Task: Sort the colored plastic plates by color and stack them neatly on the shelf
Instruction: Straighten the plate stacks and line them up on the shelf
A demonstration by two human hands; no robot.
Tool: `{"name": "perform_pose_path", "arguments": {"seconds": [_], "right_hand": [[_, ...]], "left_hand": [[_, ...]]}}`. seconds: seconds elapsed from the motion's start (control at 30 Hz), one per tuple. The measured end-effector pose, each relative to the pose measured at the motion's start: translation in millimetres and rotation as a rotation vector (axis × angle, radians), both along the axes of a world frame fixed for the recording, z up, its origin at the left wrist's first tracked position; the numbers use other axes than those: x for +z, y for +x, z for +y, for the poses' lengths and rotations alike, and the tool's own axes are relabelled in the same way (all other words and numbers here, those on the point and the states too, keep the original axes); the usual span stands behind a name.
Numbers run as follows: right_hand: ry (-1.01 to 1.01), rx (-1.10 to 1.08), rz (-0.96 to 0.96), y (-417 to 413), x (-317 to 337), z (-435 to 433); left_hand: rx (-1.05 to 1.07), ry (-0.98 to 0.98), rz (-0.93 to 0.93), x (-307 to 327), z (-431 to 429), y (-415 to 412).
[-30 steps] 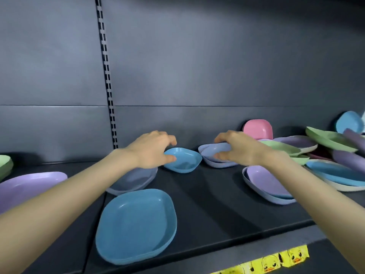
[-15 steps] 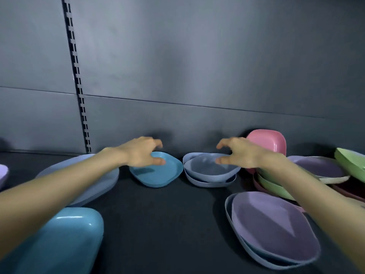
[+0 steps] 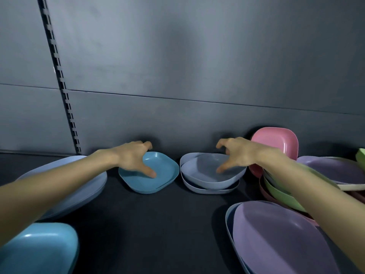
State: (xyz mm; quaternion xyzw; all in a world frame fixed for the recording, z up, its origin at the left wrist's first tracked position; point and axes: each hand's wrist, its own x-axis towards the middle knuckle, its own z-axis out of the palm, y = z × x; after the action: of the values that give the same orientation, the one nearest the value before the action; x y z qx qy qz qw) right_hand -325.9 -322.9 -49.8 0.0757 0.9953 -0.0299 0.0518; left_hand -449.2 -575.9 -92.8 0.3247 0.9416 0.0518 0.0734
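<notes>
- Right up close, bottom left: a bright blue plate (image 3: 39,248) lies on the dark shelf (image 3: 158,224), cut off by the frame edge.
- Bottom right, a lilac plate (image 3: 276,240) sits nested in a pale blue plate (image 3: 229,218), whose rim peeks out along the left side.
- Under the left forearm there's a stack of big periwinkle plates (image 3: 65,175), lying flat. How many, I cannot tell.
- Under the right forearm it's a jumble: a green plate (image 3: 280,194) tilted on pinkish rims. Beyond it a second lilac plate (image 3: 331,169) rests on a cream plate (image 3: 351,187).
- Centre stage: the left hand (image 3: 132,158) is on the small blue plate (image 3: 164,175). Thumb planted in the basin, fingers curled over the far left corner, clamped on that rim. The plate sits on the shelf near the back.
- Just beside it are two small periwinkle plates (image 3: 207,169), the upper one askew in the lower.
- The right hand (image 3: 239,155) spans that upper plate, thumb reaching down into the basin, fingers hooked above the back rim. Whether that is a real grip, I cannot tell.
- Behind the right wrist, a pink plate (image 3: 276,141) stands on edge against the back wall (image 3: 177,66).
- Far left, a slotted upright (image 3: 59,76) runs up that wall.
</notes>
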Motion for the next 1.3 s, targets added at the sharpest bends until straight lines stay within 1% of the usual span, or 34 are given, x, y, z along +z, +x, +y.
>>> {"name": "perform_pose_path", "arguments": {"seconds": [0.13,0.3,0.4,0.53,0.73,0.83,0.97,1.03,1.13,1.2,1.3], "right_hand": [[-0.003,0.001,0.032,-3.9,-4.4,0.9],[-0.046,-0.02,0.106,-7.9,-7.5,7.3],[-0.069,-0.043,0.148,-8.6,-8.9,12.7],[-0.137,-0.087,0.271,-9.2,-9.6,18.9],[-0.219,-0.079,0.513,5.4,8.4,17.7],[-0.317,-0.081,0.643,12.3,13.8,12.5],[-0.544,-0.034,0.777,16.3,16.8,-2.5],[-0.659,0.006,0.803,16.7,17.0,-14.4],[-0.82,0.051,0.819,17.9,16.2,-38.5],[-0.862,0.06,0.813,18.9,16.0,-57.3],[-0.876,0.082,0.797,17.0,17.5,-87.5]], "left_hand": [[0.027,0.04,-0.016,-1.1,-0.8,-0.4],[0.063,0.151,-0.087,2.5,-3.4,-0.1],[0.081,0.202,-0.074,4.4,-5.0,1.3],[0.11,0.285,-0.062,8.4,-5.6,4.9],[0.163,0.446,-0.043,31.5,-13.5,13.4],[0.19,0.573,-0.043,42.6,-22.8,21.5],[0.232,0.732,0.032,54.5,-40.6,37.1],[0.242,0.816,0.066,56.1,-53.5,45.4],[0.257,0.957,0.034,55.0,-79.5,54.6],[0.27,1.022,0.02,55.7,-100.1,58.2],[0.276,1.078,0.072,57.8,-132.9,60.1]]}}
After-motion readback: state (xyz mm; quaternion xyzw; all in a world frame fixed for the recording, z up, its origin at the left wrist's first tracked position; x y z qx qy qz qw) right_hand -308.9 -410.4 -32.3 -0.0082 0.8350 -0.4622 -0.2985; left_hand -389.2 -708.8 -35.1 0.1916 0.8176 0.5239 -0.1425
